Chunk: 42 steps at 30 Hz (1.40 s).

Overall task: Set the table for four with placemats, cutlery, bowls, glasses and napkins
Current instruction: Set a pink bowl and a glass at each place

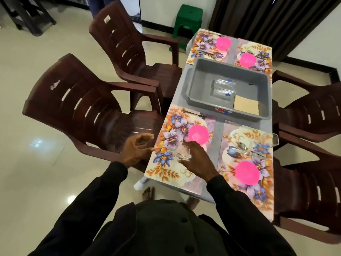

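Note:
Four floral placemats lie on the grey table, each with a pink bowl and cutlery. On the near left placemat [166, 169], in front of its pink bowl [198, 134], stands a clear glass [181, 154]. My right hand [197, 159] grips it between thumb and fingers. My left hand [135, 151] hovers off the table's left edge, fingers loosely curled and holding nothing. Another clear glass [267, 139] stands at the far right corner of the near right placemat [228, 182]. A grey tub [203, 100] in the table's middle holds clear glasses [224, 87] lying down and tan napkins [246, 107].
Dark brown plastic chairs stand on both sides of the table, one [77, 108] close to my left hand. A green stool [188, 19] sits beyond the table's far end. The far placemats carry pink bowls [223, 43] and cutlery.

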Each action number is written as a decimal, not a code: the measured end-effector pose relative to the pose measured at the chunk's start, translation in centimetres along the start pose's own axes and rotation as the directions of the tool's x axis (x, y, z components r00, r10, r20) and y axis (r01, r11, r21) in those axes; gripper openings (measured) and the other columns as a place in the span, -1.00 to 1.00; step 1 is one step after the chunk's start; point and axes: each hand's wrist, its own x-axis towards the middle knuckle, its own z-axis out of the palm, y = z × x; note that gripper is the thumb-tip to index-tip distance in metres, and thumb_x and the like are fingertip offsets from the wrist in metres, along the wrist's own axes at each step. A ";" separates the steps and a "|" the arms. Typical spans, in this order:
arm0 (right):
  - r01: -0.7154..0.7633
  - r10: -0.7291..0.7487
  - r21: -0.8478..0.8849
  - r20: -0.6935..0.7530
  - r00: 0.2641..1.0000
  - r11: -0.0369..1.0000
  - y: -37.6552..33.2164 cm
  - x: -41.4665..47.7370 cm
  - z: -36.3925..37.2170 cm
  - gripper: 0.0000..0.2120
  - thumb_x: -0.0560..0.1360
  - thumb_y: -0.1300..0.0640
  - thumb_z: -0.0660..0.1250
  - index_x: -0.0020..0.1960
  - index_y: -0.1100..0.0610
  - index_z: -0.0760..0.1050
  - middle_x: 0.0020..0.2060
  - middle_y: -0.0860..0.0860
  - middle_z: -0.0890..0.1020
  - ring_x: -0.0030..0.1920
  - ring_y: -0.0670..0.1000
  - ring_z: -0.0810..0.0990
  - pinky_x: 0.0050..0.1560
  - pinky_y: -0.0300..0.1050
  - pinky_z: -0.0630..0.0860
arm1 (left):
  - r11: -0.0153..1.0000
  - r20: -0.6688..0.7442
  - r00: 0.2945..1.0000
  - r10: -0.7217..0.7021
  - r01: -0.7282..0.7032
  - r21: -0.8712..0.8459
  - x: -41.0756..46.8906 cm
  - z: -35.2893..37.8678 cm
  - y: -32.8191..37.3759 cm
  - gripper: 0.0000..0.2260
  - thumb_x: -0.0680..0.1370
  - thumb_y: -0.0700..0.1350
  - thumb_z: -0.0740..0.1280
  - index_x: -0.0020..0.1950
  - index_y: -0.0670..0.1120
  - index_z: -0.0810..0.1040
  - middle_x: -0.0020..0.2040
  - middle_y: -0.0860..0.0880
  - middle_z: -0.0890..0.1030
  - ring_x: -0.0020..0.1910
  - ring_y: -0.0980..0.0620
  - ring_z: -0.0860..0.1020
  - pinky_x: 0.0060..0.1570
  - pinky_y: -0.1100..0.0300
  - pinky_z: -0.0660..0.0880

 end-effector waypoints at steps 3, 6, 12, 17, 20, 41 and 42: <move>-0.052 0.052 0.023 -0.017 0.998 0.998 -0.6 -0.4 2.9 -0.32 0.44 -0.03 0.55 0.46 0.06 0.35 0.41 0.03 0.46 0.40 0.06 0.43 0.40 0.01 0.43 | 0.999 0.040 0.999 -0.012 0.011 0.039 -0.5 -1.6 -1.3 -0.60 0.36 -0.02 0.62 0.16 0.00 0.64 0.12 0.09 0.71 0.17 0.06 0.66 0.22 0.06 0.59; -0.114 0.115 0.027 -0.017 0.993 0.993 -1.2 -0.5 4.7 -0.33 0.46 -0.02 0.54 0.47 0.04 0.33 0.43 0.02 0.45 0.43 0.05 0.40 0.44 0.06 0.40 | 0.998 0.083 0.996 -0.024 0.020 0.058 -0.9 -2.9 -2.3 -0.65 0.43 -0.16 0.60 0.19 -0.03 0.64 0.12 0.15 0.70 0.17 0.11 0.65 0.23 0.10 0.58; -0.191 0.193 0.036 -0.036 0.981 0.981 -2.1 0.3 6.5 -0.36 0.48 0.00 0.53 0.47 0.02 0.33 0.44 0.01 0.44 0.43 0.06 0.41 0.45 0.07 0.40 | 0.999 0.109 0.993 -0.044 0.042 0.018 -1.6 -5.1 -3.4 -0.64 0.45 -0.19 0.58 0.22 -0.06 0.63 0.15 0.05 0.70 0.18 0.07 0.65 0.22 0.11 0.57; -0.204 0.206 0.048 -0.034 0.978 0.978 -2.2 0.7 6.9 -0.37 0.47 -0.02 0.54 0.45 0.03 0.35 0.41 0.01 0.47 0.40 0.06 0.44 0.43 0.07 0.43 | 0.999 0.138 0.990 -0.043 0.042 0.008 -1.6 -5.8 -3.6 -0.63 0.46 -0.20 0.56 0.24 -0.10 0.61 0.17 0.01 0.69 0.19 0.05 0.64 0.23 0.11 0.57; -0.212 0.214 0.055 -0.030 0.976 0.976 -2.0 0.8 7.0 -0.35 0.46 -0.03 0.54 0.45 0.01 0.35 0.41 -0.01 0.48 0.41 0.04 0.45 0.43 0.09 0.44 | 0.999 0.150 0.988 -0.037 0.032 0.034 -1.4 -5.8 -3.6 -0.64 0.47 -0.18 0.55 0.24 -0.10 0.61 0.16 0.02 0.69 0.17 0.07 0.65 0.22 0.10 0.59; -0.109 0.119 0.129 -0.073 0.990 0.986 -0.4 1.1 3.9 -0.23 0.44 -0.12 0.54 0.52 0.04 0.29 0.47 -0.03 0.41 0.45 -0.02 0.39 0.41 -0.14 0.33 | 0.999 0.193 0.981 0.010 -0.016 0.029 4.3 -1.0 1.6 -0.67 0.48 -0.18 0.54 0.22 -0.12 0.61 0.11 0.05 0.71 0.13 0.09 0.67 0.14 0.22 0.61; -0.118 0.133 0.169 -0.082 0.988 0.978 -0.1 1.2 2.8 -0.28 0.46 -0.14 0.52 0.50 0.03 0.32 0.44 -0.05 0.44 0.41 -0.05 0.42 0.39 -0.15 0.36 | 0.999 0.197 0.980 0.017 -0.023 0.029 5.0 -0.3 2.2 -0.68 0.48 -0.18 0.54 0.21 -0.12 0.62 0.12 0.04 0.71 0.13 0.07 0.67 0.14 0.20 0.61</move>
